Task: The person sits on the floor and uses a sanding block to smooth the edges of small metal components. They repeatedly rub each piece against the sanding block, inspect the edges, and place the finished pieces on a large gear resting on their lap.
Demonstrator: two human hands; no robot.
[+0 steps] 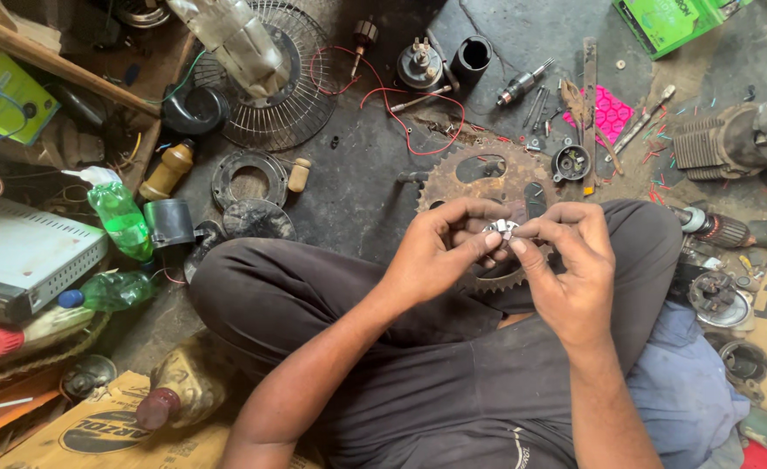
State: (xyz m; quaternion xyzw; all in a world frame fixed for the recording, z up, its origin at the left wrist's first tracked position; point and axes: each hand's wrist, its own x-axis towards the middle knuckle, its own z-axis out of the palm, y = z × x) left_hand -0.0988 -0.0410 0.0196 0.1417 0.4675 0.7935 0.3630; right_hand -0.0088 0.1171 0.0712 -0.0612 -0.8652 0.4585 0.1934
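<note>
the person sits cross-legged on the grey concrete floor (357, 191), both hands raised over the lap. the left hand (440, 252) and the right hand (570, 260) meet at a small silvery metal part (502, 229), each grip pinched on it with fingertips, left from nine o'clock, right from three o'clock. just beyond the part, at twelve o'clock, lies a rusty toothed sprocket wheel (479, 178), partly hidden by the hands. a red wire (401, 108) loops farther out at eleven o'clock, near a round wire fan guard (270, 87). at nine o'clock a green plastic bottle (121, 217) lies beside a black cup (170, 222). a ribbed grey motor housing (730, 139) rests at two o'clock.
</note>
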